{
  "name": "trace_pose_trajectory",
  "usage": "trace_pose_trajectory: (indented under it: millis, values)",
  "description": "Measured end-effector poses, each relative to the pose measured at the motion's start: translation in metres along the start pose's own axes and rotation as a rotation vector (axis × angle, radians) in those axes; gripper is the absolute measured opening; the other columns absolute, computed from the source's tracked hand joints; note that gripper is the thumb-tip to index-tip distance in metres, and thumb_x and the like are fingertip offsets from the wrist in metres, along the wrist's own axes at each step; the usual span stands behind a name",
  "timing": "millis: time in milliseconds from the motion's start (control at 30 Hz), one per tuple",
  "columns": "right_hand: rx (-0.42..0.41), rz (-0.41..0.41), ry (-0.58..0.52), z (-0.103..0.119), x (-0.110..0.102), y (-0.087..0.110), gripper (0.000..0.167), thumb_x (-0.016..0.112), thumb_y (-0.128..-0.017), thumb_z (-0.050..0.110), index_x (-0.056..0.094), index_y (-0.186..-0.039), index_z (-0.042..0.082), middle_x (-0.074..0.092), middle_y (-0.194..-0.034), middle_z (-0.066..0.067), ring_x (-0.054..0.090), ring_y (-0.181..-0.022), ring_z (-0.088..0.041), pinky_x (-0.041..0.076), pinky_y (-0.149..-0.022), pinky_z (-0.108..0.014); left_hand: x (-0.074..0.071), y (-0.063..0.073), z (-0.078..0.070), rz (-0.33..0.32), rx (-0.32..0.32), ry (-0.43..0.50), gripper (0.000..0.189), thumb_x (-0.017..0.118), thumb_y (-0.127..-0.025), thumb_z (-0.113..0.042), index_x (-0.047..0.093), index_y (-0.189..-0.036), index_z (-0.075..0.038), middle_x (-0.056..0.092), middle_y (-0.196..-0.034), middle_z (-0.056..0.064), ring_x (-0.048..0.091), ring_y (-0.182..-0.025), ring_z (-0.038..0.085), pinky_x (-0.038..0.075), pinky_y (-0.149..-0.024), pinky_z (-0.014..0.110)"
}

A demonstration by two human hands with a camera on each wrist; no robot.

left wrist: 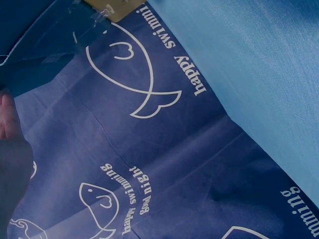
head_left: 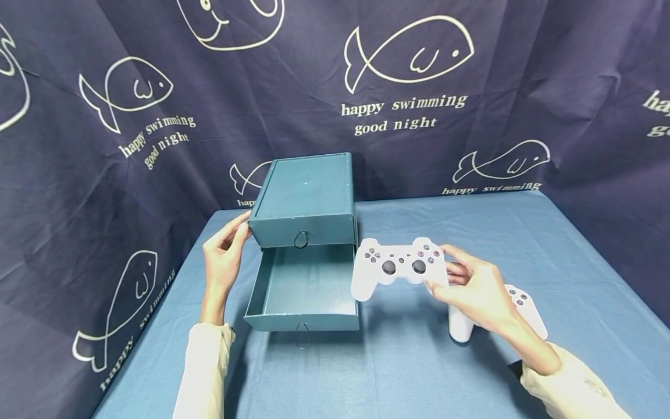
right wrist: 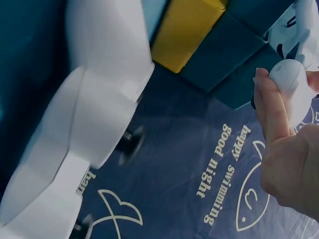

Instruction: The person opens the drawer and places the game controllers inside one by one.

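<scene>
A teal two-drawer cabinet (head_left: 314, 189) stands at the middle of the table, its lower drawer (head_left: 330, 322) pulled out and its upper drawer pushed in. At the cabinet's upper left side, my left hand (head_left: 224, 256) touches the corner with fingertips and thumb. My right hand (head_left: 478, 294) pinches one handle of a white game controller (head_left: 402, 251), which is held in the air just right of the open drawer, buttons facing me. Behind that hand, a second white controller (head_left: 530, 314) lies on the table, partly hidden; it looms large in the right wrist view.
Blue cloth covers the table (head_left: 408, 361). Dark blue curtains (head_left: 408, 151) printed with fish and words hang behind and at both sides. A yellow panel (right wrist: 187, 32) shows by the cabinet in the right wrist view. Wire loop pulls (head_left: 300, 239) hang on the drawer fronts.
</scene>
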State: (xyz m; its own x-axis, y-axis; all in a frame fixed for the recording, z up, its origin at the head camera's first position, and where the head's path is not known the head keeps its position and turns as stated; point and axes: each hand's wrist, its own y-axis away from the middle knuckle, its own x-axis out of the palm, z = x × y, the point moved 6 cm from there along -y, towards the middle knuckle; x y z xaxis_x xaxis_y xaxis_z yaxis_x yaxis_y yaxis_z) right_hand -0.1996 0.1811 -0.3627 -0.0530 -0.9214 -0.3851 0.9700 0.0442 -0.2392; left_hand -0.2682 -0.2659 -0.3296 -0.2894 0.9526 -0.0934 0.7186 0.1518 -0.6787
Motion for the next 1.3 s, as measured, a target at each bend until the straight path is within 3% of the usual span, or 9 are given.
trace_pose_trajectory:
  millis: [100,300,400,633,867,1100,1300]
  values:
    - [0.0,0.011,0.005,0.004,0.005,0.0,0.071,0.083,-0.081,0.007,0.054,-0.145,-0.005,0.069,-0.118,-0.029,0.07,-0.093,-0.001,0.055,-0.079,-0.017,0.0,0.0,0.0,-0.004,0.0,0.001,0.028,0.063,-0.1,0.005,0.071,-0.127,0.005,0.076,-0.099,-0.009,0.073,-0.086,0.005,0.053,-0.082,0.02]
    - [-0.005,0.023,0.018,0.009,0.013,-0.001,0.071,0.083,-0.081,0.009,0.055,-0.146,-0.002,0.07,-0.118,-0.027,0.073,-0.101,-0.027,0.055,-0.079,-0.018,0.0,0.001,0.0,0.003,-0.001,-0.003,0.027,0.064,-0.101,0.002,0.071,-0.127,0.004,0.077,-0.098,-0.007,0.073,-0.086,0.007,0.054,-0.082,0.021]
    - [-0.024,0.03,0.009,0.011,0.019,-0.002,0.069,0.082,-0.081,0.007,0.057,-0.144,-0.003,0.071,-0.117,-0.027,0.073,-0.1,-0.033,0.056,-0.079,-0.018,0.001,0.001,0.0,0.004,0.005,-0.011,0.027,0.064,-0.101,0.002,0.072,-0.127,0.004,0.077,-0.099,-0.005,0.073,-0.087,0.007,0.054,-0.081,0.021]
    - [-0.047,0.039,-0.023,0.018,0.031,-0.005,0.064,0.082,-0.079,0.005,0.061,-0.139,-0.002,0.072,-0.114,-0.024,0.075,-0.098,-0.032,0.057,-0.079,-0.022,0.002,0.0,-0.005,0.0,0.007,-0.006,0.028,0.061,-0.1,0.009,0.069,-0.127,0.009,0.076,-0.098,-0.011,0.072,-0.086,0.003,0.053,-0.081,0.019]
    - [-0.045,0.066,-0.05,0.021,0.043,-0.008,0.065,0.082,-0.079,0.005,0.06,-0.14,-0.004,0.072,-0.115,-0.024,0.074,-0.099,-0.032,0.059,-0.08,-0.026,0.008,0.001,-0.029,0.007,0.016,0.004,0.026,0.059,-0.1,0.009,0.065,-0.125,0.017,0.075,-0.096,-0.011,0.071,-0.085,0.003,0.052,-0.08,0.017]
    - [-0.078,0.094,-0.075,0.026,0.055,-0.009,0.056,0.083,-0.079,0.004,0.066,-0.132,0.004,0.074,-0.113,-0.018,0.075,-0.097,-0.028,0.059,-0.08,-0.029,0.002,0.0,-0.004,-0.009,0.0,0.01,0.028,0.06,-0.1,0.009,0.069,-0.127,0.009,0.076,-0.098,-0.009,0.072,-0.085,0.004,0.052,-0.08,0.018]
    - [-0.101,0.113,-0.107,0.03,0.064,-0.011,0.055,0.08,-0.079,0.001,0.066,-0.131,0.002,0.074,-0.114,-0.021,0.075,-0.099,-0.031,0.06,-0.08,-0.031,0.001,0.0,0.0,-0.003,0.008,0.015,0.027,0.064,-0.1,0.003,0.072,-0.127,0.004,0.077,-0.102,-0.005,0.073,-0.087,0.007,0.054,-0.082,0.02]
